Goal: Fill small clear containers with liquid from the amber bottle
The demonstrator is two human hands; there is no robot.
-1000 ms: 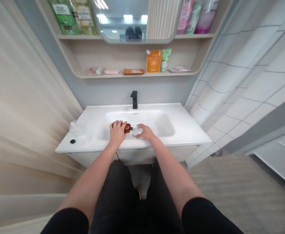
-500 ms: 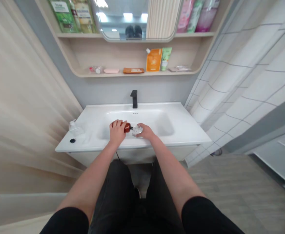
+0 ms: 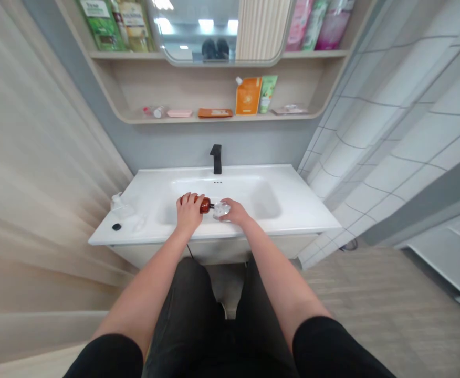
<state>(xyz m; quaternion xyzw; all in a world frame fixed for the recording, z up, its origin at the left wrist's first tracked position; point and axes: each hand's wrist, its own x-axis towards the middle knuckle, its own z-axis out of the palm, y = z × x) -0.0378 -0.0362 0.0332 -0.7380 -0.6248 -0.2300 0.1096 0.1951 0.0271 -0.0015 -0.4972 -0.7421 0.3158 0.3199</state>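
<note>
1. Fingers (image 3: 192, 199) of the left hand (image 3: 188, 216) were curled over a glossy reddish-brown bottle (image 3: 205, 205), which lay tilted on its side beneath them, its narrow dark neck pointing toward the right hand (image 3: 236, 212).
2. The right hand was closed around a clear, transparent container (image 3: 221, 210), whose mouth met that neck between the two hands.
3. Both vessels were above the near part of a white rectangular basin (image 3: 267, 202), set in a glossy white counter (image 3: 309, 220).
4. A black angular faucet (image 3: 216, 159) stood behind them; a small black oval piece (image 3: 116, 227) lay near the counter's left end.
</note>
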